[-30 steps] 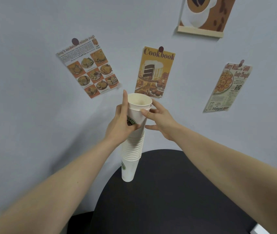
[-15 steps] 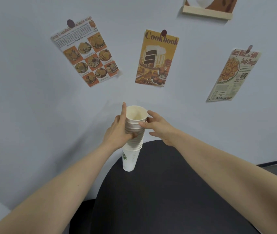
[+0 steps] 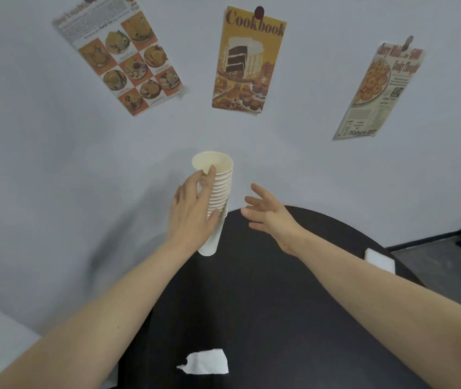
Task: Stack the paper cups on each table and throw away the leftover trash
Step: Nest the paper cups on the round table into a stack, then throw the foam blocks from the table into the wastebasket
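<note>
The black round table point(image 3: 294, 304) fills the lower half of the view, its far edge close to a pale wall hung with food posters, the yellow Cookbook poster point(image 3: 247, 60) directly above the work. At that far left edge the stack of paper cups point(image 3: 218, 197) is the tallest thing, a long nested column with its long axis near vertical and leaning slightly, open mouth up and toward the wall, narrow base down at the table rim; whether the base is resting on the surface or just above it I cannot tell. The left hand point(image 3: 194, 214) holds the column from the near side, thumb and fingers wrapped round the ridged rims about halfway up. The right hand point(image 3: 270, 213) is apart from the cups, to their right, fingers spread and relaxed, holding nothing. The stacking step on this table looks finished or nearly so; what seems left is settling the stack upright and letting go without tipping it, which calls for a gentle release given how tall and narrow it is. Then the trash: a white napkin point(image 3: 379, 259) near the right edge, and a smaller torn scrap of white paper point(image 3: 205, 362) at the near edge, both well apart from the cups and untouched
</note>
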